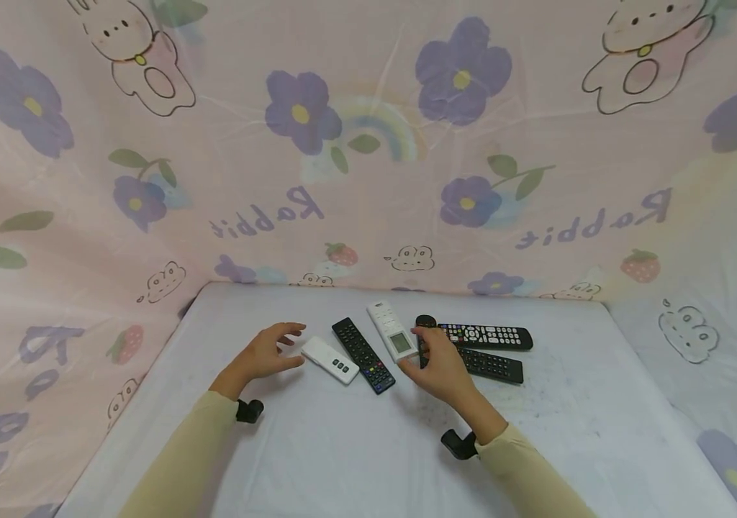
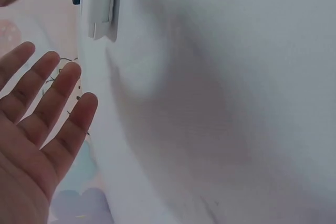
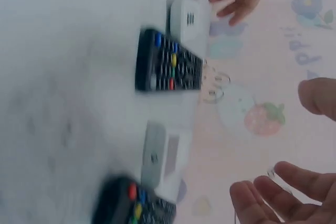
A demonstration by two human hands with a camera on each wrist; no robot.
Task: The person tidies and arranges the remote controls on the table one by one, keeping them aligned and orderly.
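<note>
My left hand (image 1: pixel 268 352), fingers spread, is beside the left end of a small white remote control (image 1: pixel 329 360) with a few dark buttons. In the left wrist view its palm and fingers (image 2: pixel 60 103) show nothing held. My right hand (image 1: pixel 438 365) hovers by the lower end of a white remote control with a grey screen (image 1: pixel 391 331), thumb and fingers apart. The right wrist view shows its loosely bent fingers (image 3: pixel 257 198) with nothing between them. A long black remote control (image 1: pixel 362 354) lies slanted between the two white ones.
Right of my right hand lie a black remote control with pale buttons (image 1: pixel 488 336) and another black one (image 1: pixel 491 365). A round-ended black remote control (image 1: pixel 425 321) is partly hidden behind that hand. White cloth (image 1: pixel 342 460) covers the table; a patterned curtain (image 1: pixel 368 180) encloses it.
</note>
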